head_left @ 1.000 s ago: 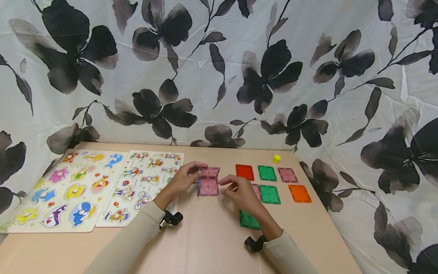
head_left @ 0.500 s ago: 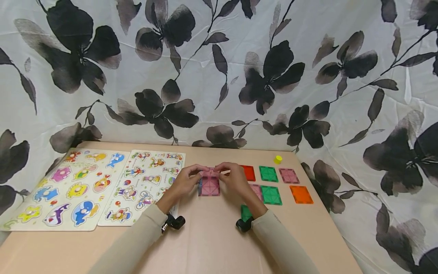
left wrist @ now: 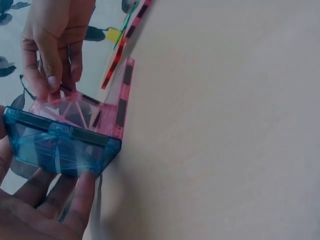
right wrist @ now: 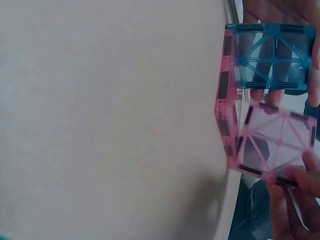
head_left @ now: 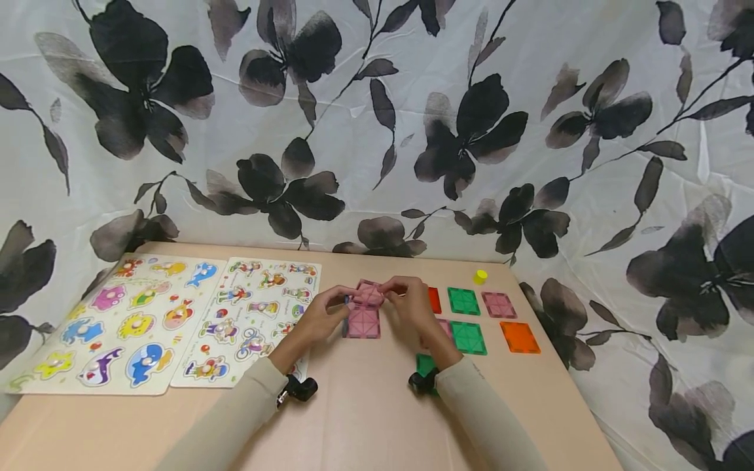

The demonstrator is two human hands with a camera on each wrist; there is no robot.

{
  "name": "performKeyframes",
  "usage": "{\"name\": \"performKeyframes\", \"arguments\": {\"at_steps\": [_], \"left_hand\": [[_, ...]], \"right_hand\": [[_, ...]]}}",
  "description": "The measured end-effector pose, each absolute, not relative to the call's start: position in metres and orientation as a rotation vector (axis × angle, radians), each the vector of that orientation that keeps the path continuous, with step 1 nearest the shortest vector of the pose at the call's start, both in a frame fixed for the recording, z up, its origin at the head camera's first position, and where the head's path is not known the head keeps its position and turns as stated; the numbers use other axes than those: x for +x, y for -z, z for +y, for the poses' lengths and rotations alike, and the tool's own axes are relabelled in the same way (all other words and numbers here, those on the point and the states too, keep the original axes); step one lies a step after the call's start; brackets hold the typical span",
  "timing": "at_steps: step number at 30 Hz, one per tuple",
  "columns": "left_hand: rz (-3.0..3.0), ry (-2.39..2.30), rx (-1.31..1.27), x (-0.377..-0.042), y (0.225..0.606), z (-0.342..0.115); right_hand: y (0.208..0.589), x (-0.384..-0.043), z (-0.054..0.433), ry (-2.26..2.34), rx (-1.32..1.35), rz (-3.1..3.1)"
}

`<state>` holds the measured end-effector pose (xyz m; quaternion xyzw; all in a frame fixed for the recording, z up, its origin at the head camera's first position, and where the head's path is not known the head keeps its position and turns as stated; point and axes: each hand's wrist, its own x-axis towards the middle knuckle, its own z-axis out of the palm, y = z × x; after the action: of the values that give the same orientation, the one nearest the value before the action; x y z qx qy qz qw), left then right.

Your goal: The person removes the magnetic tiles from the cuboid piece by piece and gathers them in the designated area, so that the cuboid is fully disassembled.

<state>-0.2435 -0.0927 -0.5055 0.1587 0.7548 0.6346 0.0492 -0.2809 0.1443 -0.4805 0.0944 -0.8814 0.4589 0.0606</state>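
Note:
In the head view, a flat pink magnetic tile [head_left: 363, 322] lies on the table in front of me. At its left edge stands a blue magnetic tile [right wrist: 274, 60], and my left hand [head_left: 325, 315] holds that tile from the outside, fingers behind it. A second pink magnetic tile [right wrist: 280, 142] is raised at the flat tile's far side, turned askew. My right hand [head_left: 410, 304] pinches this raised tile at its edge between thumb and fingers. The right wrist view shows a gap between the blue tile and the raised pink one.
To the right lie more tiles: a red one [head_left: 434, 299], green ones [head_left: 463, 301], a pink one [head_left: 498, 305] and an orange one [head_left: 520, 337]. A yellow cylinder [head_left: 480, 277] stands behind them. Two picture boards [head_left: 171, 340] cover the table's left. A floral cloth [head_left: 377, 131] hangs behind.
My right hand has moved left to the raised pink tile and taken hold of it. That tile has turned askew. My left hand has stayed nearly in place.

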Motion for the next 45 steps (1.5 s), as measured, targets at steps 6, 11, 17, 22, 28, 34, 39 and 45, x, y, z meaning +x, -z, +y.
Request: {"name": "performKeyframes", "arguments": {"at_steps": [6,11,17,22,28,34,39,45], "left_hand": [[2.337,-1.893,0.452,-0.243,0.507,-0.091],[2.331,-1.906,0.462,-0.244,0.511,-0.094],[2.329,-1.902,0.482,-0.244,0.511,-0.096],[2.319,-1.895,0.445,-0.243,0.509,-0.094],[2.299,-1.905,0.433,-0.243,0.509,-0.093],[2.304,-1.917,0.422,-0.243,0.51,-0.094],[2.33,-1.914,0.475,-0.243,0.508,-0.093],[2.325,-1.906,0.482,-0.243,0.507,-0.093]], "right_hand": [[0.478,-0.275,0.158,-1.432,0.191,-2.563],[0.474,-0.267,0.175,-1.483,0.194,-2.559],[0.468,-0.253,0.198,-1.535,0.179,-2.576],[0.464,-0.239,0.217,-1.505,0.133,-2.595],[0.465,-0.228,0.241,-1.534,0.131,-2.569],[0.467,-0.221,0.26,-1.57,0.122,-2.556],[0.467,-0.216,0.273,-1.578,0.085,-2.535],[0.469,-0.207,0.288,-1.613,0.054,-2.539]]}}
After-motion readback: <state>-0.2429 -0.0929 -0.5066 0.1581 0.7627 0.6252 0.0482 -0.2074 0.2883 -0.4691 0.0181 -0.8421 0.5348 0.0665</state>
